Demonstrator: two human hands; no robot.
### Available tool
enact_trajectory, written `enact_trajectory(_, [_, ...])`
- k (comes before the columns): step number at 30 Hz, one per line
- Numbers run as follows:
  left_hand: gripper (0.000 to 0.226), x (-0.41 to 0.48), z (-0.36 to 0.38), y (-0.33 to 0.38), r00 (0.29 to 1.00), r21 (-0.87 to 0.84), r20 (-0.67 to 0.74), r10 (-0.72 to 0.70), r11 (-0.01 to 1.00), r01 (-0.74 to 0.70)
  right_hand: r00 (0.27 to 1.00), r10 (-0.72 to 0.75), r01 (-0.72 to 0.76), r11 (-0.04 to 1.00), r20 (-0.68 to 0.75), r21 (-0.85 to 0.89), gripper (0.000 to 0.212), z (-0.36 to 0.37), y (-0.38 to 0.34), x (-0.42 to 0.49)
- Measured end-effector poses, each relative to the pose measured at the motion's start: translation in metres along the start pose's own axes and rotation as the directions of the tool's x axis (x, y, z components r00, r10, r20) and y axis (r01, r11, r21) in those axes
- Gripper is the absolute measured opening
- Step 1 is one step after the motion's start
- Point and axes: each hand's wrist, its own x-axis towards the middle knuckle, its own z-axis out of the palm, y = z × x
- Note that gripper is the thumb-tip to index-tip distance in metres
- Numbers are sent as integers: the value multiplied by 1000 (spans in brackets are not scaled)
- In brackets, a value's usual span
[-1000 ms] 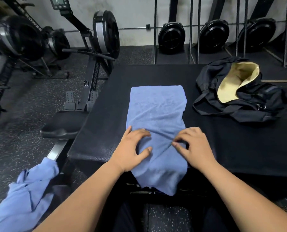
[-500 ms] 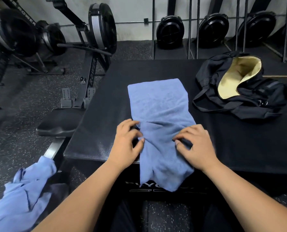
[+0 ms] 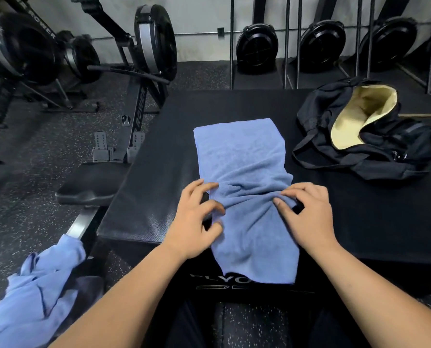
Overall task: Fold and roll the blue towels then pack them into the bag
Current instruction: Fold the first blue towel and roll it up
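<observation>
On the black padded box (image 3: 159, 197), the left hand (image 3: 194, 219) and right hand (image 3: 307, 217) each pinch the bunched middle of the folded blue towel (image 3: 242, 156), near the open bag (image 3: 365, 136).

Black box (image 3: 360, 222): towel (image 3: 239, 151) (folded), bag (image 3: 375, 156).

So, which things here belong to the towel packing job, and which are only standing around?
Job: folded blue terry towel gripped by left hand and right hand; crumpled blue towel at lower left; open black fabric bag with yellow lining.
Lying about: black rowing machine; black round fan housings by the wall; black padded seat.
</observation>
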Motion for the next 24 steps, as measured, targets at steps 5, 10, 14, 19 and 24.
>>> enact_trajectory(5, [26,1,3,-2,996,54,90,7,998,-12,996,-79,82,992,39,-97,19,0,-3,-1])
enact_trajectory(10, [7,6,8,-16,961,-57,-209,-180,984,172,950,-187,204,978,249,-48,21,1,-1,0])
enact_trajectory(14, [8,7,6,-23,861,-185,-332,-385,922,340,881,-227,290,952,416,-93,55,-4,-7,-2])
enact_trajectory(19, [9,9,2,-20,809,-277,-329,-488,868,411,923,-265,296,952,279,-74,17,-1,-8,-2])
enact_trajectory(24, [12,6,0,-13,863,-212,-278,-421,903,373,1000,-24,25,997,-19,75,23,-8,-7,2])
